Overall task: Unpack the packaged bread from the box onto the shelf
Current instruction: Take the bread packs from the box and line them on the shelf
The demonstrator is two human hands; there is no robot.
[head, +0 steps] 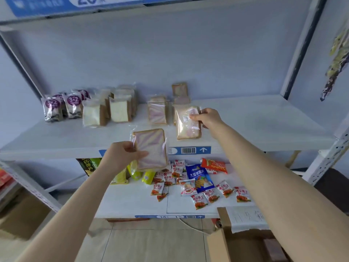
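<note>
My left hand (122, 155) grips a clear-wrapped slice of pink-swirled bread (151, 148), held in the air in front of the white shelf's (255, 125) front edge. My right hand (206, 118) holds the top of a second pink-swirled bread pack (186, 125) that stands upright on the shelf, right of centre. Behind it stand more swirled bread packs (157, 112) in two short rows. Plain white bread packs (113, 110) stand further left. The open cardboard box (236, 244) is at the bottom right below my right arm; its inside is mostly hidden.
Purple-labelled packs (62, 106) stand at the shelf's left end. The lower shelf (132, 203) carries several small red snack sachets (204, 195), a blue chip bag (199, 177) and green bags. Metal uprights frame both sides. Another cardboard box (20, 216) sits on the floor at left.
</note>
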